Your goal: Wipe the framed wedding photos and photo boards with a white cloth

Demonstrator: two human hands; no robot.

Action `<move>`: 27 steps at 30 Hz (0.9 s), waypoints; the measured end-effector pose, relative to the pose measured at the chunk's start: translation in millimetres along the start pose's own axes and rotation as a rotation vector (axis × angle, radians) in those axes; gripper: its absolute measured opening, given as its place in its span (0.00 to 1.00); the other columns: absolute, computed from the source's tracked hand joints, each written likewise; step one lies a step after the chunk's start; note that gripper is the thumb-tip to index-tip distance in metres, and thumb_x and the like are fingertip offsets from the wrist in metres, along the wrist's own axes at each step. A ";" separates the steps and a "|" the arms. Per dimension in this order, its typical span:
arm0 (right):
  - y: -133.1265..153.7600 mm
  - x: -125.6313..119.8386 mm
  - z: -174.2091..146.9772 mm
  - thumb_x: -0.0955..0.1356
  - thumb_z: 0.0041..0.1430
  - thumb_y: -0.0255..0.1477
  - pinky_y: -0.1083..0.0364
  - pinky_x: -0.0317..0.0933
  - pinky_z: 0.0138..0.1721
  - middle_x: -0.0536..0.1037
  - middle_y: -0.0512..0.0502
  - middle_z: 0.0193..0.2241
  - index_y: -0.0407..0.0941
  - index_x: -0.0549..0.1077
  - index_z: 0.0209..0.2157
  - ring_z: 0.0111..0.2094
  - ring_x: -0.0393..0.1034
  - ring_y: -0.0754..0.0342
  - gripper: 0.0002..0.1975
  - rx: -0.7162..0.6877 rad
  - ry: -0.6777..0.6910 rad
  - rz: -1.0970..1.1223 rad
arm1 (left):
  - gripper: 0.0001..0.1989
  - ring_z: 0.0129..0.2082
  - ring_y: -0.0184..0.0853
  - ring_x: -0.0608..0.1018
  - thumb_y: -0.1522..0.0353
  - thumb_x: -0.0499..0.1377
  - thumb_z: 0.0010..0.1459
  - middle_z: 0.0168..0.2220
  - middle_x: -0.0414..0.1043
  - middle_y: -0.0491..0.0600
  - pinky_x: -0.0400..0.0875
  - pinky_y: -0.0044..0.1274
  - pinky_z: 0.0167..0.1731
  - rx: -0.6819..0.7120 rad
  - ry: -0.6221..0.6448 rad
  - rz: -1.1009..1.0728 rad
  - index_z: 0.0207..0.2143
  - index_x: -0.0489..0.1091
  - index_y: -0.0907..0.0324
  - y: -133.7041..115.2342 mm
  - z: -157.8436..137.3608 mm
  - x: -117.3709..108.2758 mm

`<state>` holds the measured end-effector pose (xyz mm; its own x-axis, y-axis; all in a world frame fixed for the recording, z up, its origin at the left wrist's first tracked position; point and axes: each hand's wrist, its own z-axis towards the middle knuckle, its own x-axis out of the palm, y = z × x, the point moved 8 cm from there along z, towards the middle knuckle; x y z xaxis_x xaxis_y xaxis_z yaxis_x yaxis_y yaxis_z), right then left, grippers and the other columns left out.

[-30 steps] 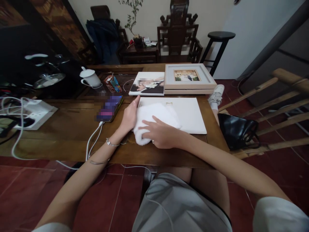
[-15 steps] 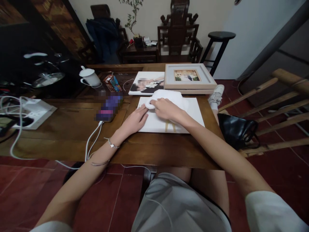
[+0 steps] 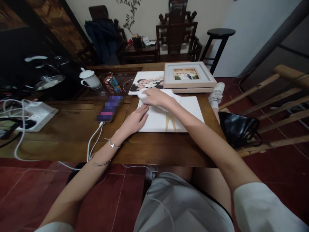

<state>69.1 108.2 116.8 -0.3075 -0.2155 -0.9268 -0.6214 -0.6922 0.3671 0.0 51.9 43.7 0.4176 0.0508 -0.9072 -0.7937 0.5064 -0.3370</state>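
My right hand (image 3: 157,97) is closed around a bunched white cloth (image 3: 142,94), pressed near the far left corner of a white rectangular panel (image 3: 189,111). Part of the cloth trails to the right beneath that hand and forearm. The panel lies flat at the right part of the wooden table, and two gold-coloured strokes (image 3: 170,123) show near its front edge. My left hand (image 3: 135,120) rests flat with fingers stretched out, its fingertips on the panel's left edge, just in front of the cloth.
Behind the panel lie a photo print (image 3: 158,84) and a framed picture (image 3: 207,77). To the left are a charging phone (image 3: 109,109), a lidded white cup (image 3: 90,79), a small carton (image 3: 111,84) and a power strip (image 3: 41,117). A wooden chair (image 3: 287,72) with a black bag (image 3: 238,129) stands right.
My right hand has slid the cloth left and away from me, toward the panel's far left corner. More of the gold strokes shows. My left hand has stayed in place.
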 end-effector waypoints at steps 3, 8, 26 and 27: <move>-22.5 -10.5 -28.3 0.59 0.57 0.22 0.51 0.57 0.43 0.79 0.35 0.41 0.41 0.74 0.38 0.41 0.69 0.43 0.13 0.112 0.021 -0.015 | 0.26 0.69 0.46 0.62 0.63 0.45 0.69 0.67 0.60 0.64 0.56 0.39 0.68 -0.021 0.014 0.004 0.62 0.64 0.71 3.0 -0.7 3.6; -57.8 -25.7 -70.8 0.59 0.55 0.23 0.50 0.58 0.47 0.79 0.37 0.46 0.40 0.75 0.42 0.45 0.70 0.42 0.17 0.165 -0.036 -0.025 | 0.27 0.69 0.45 0.60 0.64 0.44 0.70 0.68 0.58 0.65 0.53 0.37 0.69 -0.040 0.020 0.012 0.63 0.63 0.73 4.7 -1.7 5.7; -14.4 13.0 -239.5 0.61 0.48 0.18 0.36 0.65 0.55 0.74 0.37 0.57 0.47 0.73 0.47 0.58 0.68 0.37 0.24 -0.016 -0.049 -0.199 | 0.27 0.70 0.44 0.58 0.65 0.44 0.69 0.69 0.56 0.62 0.52 0.38 0.69 -0.069 0.042 0.024 0.64 0.62 0.71 4.1 -1.3 7.0; -11.8 15.5 -246.2 0.62 0.47 0.19 0.35 0.64 0.58 0.72 0.42 0.60 0.50 0.74 0.47 0.61 0.66 0.37 0.25 -0.042 -0.049 -0.178 | 0.27 0.70 0.44 0.58 0.65 0.44 0.69 0.69 0.56 0.63 0.52 0.38 0.69 -0.068 0.045 0.024 0.64 0.61 0.71 4.1 -1.2 7.3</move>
<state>249.1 -56.6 78.7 -0.2308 -0.0540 -0.9715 -0.6390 -0.7446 0.1932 -0.7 53.3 35.3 0.3786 0.0229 -0.9253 -0.8324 0.4455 -0.3296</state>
